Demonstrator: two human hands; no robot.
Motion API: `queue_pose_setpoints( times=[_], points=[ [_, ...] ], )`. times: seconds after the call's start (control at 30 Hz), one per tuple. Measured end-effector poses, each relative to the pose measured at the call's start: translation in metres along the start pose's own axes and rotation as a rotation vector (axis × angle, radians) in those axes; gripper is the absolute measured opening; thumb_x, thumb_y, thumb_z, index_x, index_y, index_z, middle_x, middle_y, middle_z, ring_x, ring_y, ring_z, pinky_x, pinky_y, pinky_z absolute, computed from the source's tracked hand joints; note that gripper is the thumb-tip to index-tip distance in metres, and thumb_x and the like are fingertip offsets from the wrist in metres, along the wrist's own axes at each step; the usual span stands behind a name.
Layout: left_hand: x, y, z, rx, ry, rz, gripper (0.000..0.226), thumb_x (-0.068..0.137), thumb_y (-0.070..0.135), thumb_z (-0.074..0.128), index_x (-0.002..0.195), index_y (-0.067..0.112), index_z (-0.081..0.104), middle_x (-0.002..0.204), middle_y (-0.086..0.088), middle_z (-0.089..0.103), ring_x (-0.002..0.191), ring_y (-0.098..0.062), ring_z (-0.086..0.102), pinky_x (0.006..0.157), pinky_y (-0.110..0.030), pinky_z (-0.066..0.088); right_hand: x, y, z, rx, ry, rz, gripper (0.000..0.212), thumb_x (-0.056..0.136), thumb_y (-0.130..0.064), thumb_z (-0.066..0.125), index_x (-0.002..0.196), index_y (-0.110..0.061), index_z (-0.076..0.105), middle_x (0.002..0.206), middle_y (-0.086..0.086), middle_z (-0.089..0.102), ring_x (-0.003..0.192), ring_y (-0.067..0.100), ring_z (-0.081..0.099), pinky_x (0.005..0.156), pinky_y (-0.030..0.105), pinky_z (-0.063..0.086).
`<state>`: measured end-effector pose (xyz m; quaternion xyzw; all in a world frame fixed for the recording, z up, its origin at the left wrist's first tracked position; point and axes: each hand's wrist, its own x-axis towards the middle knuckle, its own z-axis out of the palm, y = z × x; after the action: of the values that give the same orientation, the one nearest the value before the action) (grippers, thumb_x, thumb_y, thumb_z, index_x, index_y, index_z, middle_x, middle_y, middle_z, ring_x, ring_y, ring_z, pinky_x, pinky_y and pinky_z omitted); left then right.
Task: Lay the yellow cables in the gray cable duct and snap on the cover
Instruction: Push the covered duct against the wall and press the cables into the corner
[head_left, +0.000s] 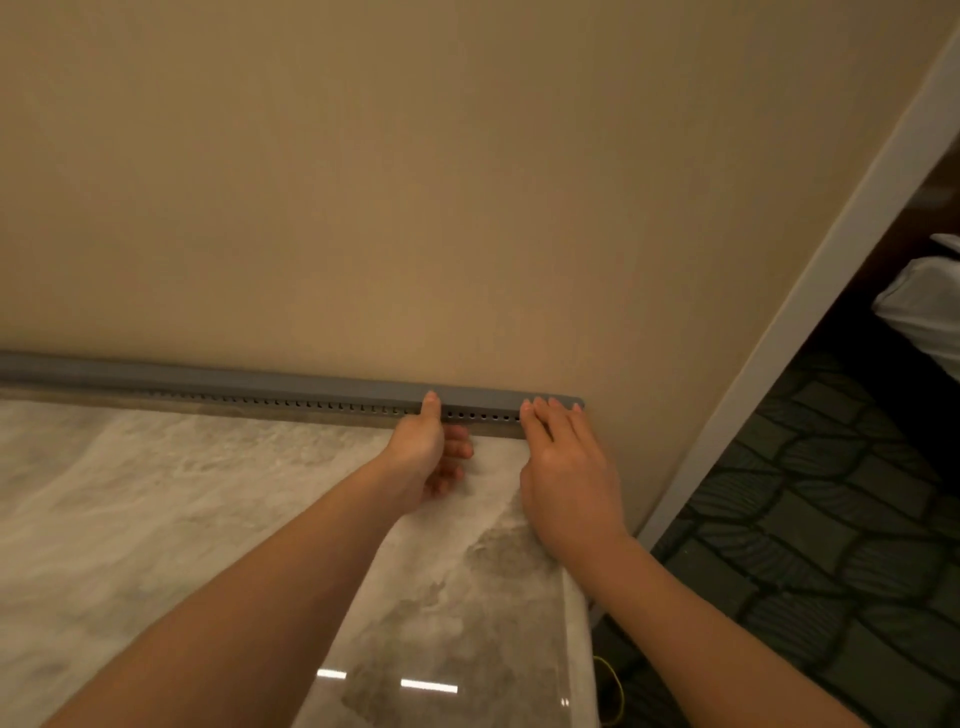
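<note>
A long gray cable duct (260, 387) with a slotted side runs along the back of the marble counter against the beige wall. Its smooth gray cover (483, 397) lies on top along the whole length. My left hand (423, 457) rests near the duct's right part with the thumb pressed on the cover's edge and the fingers curled below. My right hand (563, 467) lies flat at the duct's right end, fingertips on the cover. A loop of yellow cable (615, 686) shows below the counter's right edge; no cable is visible inside the duct.
The marble counter (182, 519) ends at its right edge (576, 623), beyond which lies dark patterned carpet (810, 545). A white door frame (831, 260) runs diagonally at right. White fabric (924, 306) lies at the far right.
</note>
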<state>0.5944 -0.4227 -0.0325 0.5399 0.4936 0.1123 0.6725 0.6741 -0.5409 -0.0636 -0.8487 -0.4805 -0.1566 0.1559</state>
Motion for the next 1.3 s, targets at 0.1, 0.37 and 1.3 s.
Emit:
queue_pose_setpoints(
  times=[0.1,0.37,1.3],
  points=[
    [-0.023,-0.004,-0.025,0.173,-0.064,0.086,0.061,0.097,0.054,0.019,0.080,0.011,0.059,0.060,-0.002,0.058,0.049,-0.018,0.050,0.047,-0.021,0.034,0.001,-0.001,-0.012,-0.050,-0.157,-0.002,0.054,0.082,-0.006,0.056,0.134,-0.001,0.046,0.135,0.015,0.051,0.126,0.029,0.046,0.107,0.039,0.035],
    [-0.132,0.017,-0.153,0.475,-0.090,0.187,0.037,0.098,0.043,0.034,0.098,0.018,0.061,0.103,0.002,0.067,0.092,-0.019,0.063,0.080,-0.032,0.047,0.015,-0.080,-0.094,0.125,-0.345,0.028,0.047,0.094,-0.039,0.048,0.135,-0.018,0.044,0.131,0.006,0.053,0.118,0.026,0.050,0.093,0.037,0.046],
    [-0.399,0.017,-0.657,0.894,0.571,0.792,0.035,0.091,0.049,0.042,0.123,0.037,0.047,0.125,0.019,0.050,0.102,0.005,0.043,0.075,0.001,0.030,0.037,-0.682,-0.236,0.993,0.011,-0.441,0.021,0.089,-0.035,0.058,0.107,-0.026,0.066,0.085,-0.022,0.062,0.086,-0.002,0.062,0.073,0.013,0.048]
  ],
)
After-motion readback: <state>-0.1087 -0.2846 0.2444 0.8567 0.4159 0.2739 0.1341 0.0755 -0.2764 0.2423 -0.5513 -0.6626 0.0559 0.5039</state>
